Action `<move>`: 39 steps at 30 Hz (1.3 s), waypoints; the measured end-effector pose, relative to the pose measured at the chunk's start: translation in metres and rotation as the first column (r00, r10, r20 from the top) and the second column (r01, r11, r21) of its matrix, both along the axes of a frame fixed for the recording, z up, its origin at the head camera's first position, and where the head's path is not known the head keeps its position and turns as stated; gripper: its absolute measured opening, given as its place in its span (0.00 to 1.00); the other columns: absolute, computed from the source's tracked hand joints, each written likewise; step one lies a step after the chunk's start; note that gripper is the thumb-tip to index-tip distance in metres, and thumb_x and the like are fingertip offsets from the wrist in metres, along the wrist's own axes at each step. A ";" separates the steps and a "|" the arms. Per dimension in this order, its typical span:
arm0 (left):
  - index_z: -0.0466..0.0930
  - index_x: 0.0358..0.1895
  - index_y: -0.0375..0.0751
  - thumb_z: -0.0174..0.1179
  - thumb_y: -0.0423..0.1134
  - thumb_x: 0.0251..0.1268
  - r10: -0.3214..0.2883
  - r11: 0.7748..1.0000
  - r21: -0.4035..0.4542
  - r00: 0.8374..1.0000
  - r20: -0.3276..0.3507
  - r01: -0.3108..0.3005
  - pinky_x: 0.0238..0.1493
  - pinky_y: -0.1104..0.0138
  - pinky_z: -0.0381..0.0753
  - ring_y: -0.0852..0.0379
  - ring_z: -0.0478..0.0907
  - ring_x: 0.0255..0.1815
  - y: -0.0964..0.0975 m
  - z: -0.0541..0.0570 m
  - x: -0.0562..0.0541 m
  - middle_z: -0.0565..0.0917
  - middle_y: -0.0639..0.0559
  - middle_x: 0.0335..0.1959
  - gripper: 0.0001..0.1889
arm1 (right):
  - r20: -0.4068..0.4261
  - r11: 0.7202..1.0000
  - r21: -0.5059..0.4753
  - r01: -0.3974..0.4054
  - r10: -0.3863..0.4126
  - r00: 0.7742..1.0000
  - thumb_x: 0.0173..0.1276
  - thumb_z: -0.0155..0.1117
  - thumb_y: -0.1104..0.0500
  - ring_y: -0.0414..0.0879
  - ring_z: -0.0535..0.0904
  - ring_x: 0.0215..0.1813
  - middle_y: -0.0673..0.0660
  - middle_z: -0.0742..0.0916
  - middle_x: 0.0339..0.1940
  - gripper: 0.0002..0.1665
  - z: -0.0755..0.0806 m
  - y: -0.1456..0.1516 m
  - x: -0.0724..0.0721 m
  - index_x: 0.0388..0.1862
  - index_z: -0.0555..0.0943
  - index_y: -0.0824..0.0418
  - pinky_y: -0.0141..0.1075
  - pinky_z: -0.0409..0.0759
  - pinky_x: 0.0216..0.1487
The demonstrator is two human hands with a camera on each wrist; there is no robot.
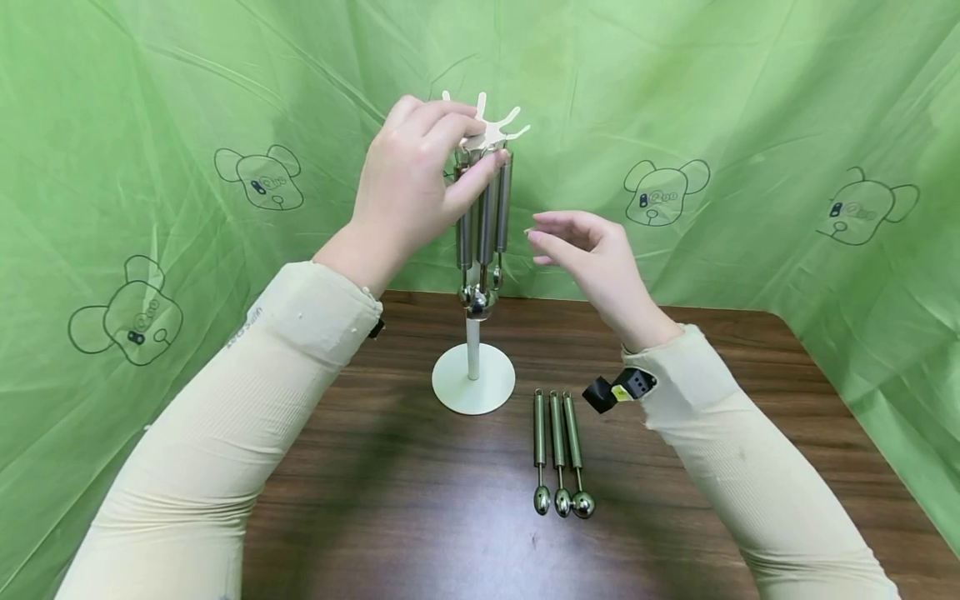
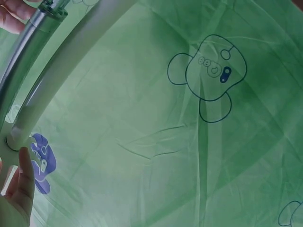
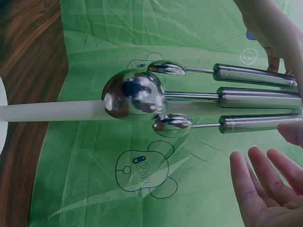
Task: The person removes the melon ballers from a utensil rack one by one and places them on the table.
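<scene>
A white hanging stand (image 1: 473,346) stands upright on its round base, with pronged hooks (image 1: 495,133) on top. Several steel scoops (image 1: 486,218) hang from it, their shiny rounded bowls downward; the right wrist view shows a large bowl (image 3: 133,94) between two smaller ones. My left hand (image 1: 427,158) holds the top of the stand, thumb in front of the hanging handles and fingers over the hooks; it hides some hooks. To the right of the hanging scoops, my right hand (image 1: 588,254) is raised, its fingers loosely bent and apart from them, with nothing in its grasp.
Three more steel scoops (image 1: 558,433) lie side by side on the brown wooden table (image 1: 405,517), right of the stand's base (image 1: 457,392), handles pointing away. Green cloth (image 1: 570,92) with printed bear heads encloses the table behind and at the sides.
</scene>
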State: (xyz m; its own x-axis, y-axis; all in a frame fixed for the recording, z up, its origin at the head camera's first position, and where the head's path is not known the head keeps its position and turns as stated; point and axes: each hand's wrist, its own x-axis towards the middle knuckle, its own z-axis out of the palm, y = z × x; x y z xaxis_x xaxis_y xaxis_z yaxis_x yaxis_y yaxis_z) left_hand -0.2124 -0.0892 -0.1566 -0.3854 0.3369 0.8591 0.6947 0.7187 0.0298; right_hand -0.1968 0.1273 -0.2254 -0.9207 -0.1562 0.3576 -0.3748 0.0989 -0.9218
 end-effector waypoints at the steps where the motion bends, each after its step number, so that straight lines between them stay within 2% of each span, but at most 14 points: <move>1: 0.84 0.45 0.35 0.61 0.49 0.68 -0.001 1.000 0.002 1.000 -0.002 0.001 0.50 0.58 0.78 0.44 0.78 0.47 0.000 0.000 0.000 0.87 0.44 0.52 0.19 | -0.004 1.000 -0.006 -0.001 0.001 1.000 0.68 0.67 0.60 0.42 0.86 0.43 0.59 0.87 0.51 0.20 0.000 -0.001 -0.001 0.57 0.81 0.65 0.34 0.85 0.51; 11: 0.85 0.46 0.36 0.61 0.50 0.69 -0.002 1.000 0.002 1.000 -0.031 0.002 0.45 0.58 0.76 0.44 0.76 0.43 0.000 0.000 0.000 0.88 0.45 0.50 0.19 | -0.023 0.997 0.014 -0.071 0.071 0.997 0.70 0.63 0.62 0.43 0.85 0.50 0.61 0.85 0.59 0.21 0.008 -0.012 -0.015 0.61 0.79 0.66 0.36 0.84 0.53; 16: 0.85 0.46 0.36 0.61 0.50 0.68 0.004 1.000 0.000 1.000 -0.017 -0.004 0.45 0.58 0.74 0.44 0.73 0.42 0.000 0.001 0.001 0.88 0.46 0.48 0.19 | -0.013 0.991 0.023 -0.129 0.129 0.992 0.71 0.61 0.66 0.42 0.85 0.49 0.63 0.84 0.61 0.21 0.009 -0.015 -0.022 0.62 0.78 0.68 0.37 0.85 0.53; 27: 0.84 0.49 0.36 0.60 0.51 0.69 0.033 0.999 -0.040 0.999 0.031 -0.032 0.47 0.58 0.74 0.44 0.71 0.44 0.000 0.005 0.004 0.86 0.45 0.48 0.20 | 0.013 0.962 -0.055 -0.267 0.268 0.963 0.71 0.56 0.71 0.42 0.83 0.52 0.67 0.79 0.65 0.26 0.007 -0.019 -0.036 0.68 0.71 0.70 0.38 0.84 0.54; 30: 0.84 0.48 0.37 0.60 0.51 0.70 0.036 0.998 -0.043 0.999 0.035 -0.035 0.47 0.58 0.74 0.45 0.71 0.44 0.000 0.006 0.004 0.87 0.45 0.47 0.20 | 0.018 0.958 -0.059 -0.281 0.283 0.959 0.71 0.56 0.71 0.42 0.83 0.50 0.64 0.82 0.62 0.26 0.006 -0.021 -0.038 0.68 0.71 0.70 0.37 0.84 0.53; 36: 0.84 0.46 0.37 0.59 0.51 0.70 0.051 0.997 -0.056 0.997 0.049 -0.049 0.51 0.60 0.77 0.46 0.75 0.48 0.001 0.007 0.005 0.87 0.45 0.46 0.19 | 0.019 0.961 -0.056 -0.270 0.271 0.962 0.72 0.56 0.70 0.40 0.81 0.44 0.48 0.86 0.48 0.24 0.002 -0.022 -0.040 0.66 0.72 0.71 0.32 0.82 0.44; 39: 0.84 0.47 0.37 0.59 0.51 0.70 0.062 0.997 -0.057 0.995 0.074 -0.058 0.55 0.60 0.79 0.47 0.78 0.52 0.001 0.007 0.006 0.87 0.46 0.46 0.19 | 0.018 0.963 -0.053 -0.265 0.266 0.964 0.72 0.56 0.70 0.40 0.80 0.39 0.45 0.86 0.45 0.24 -0.001 -0.021 -0.040 0.66 0.72 0.71 0.30 0.82 0.41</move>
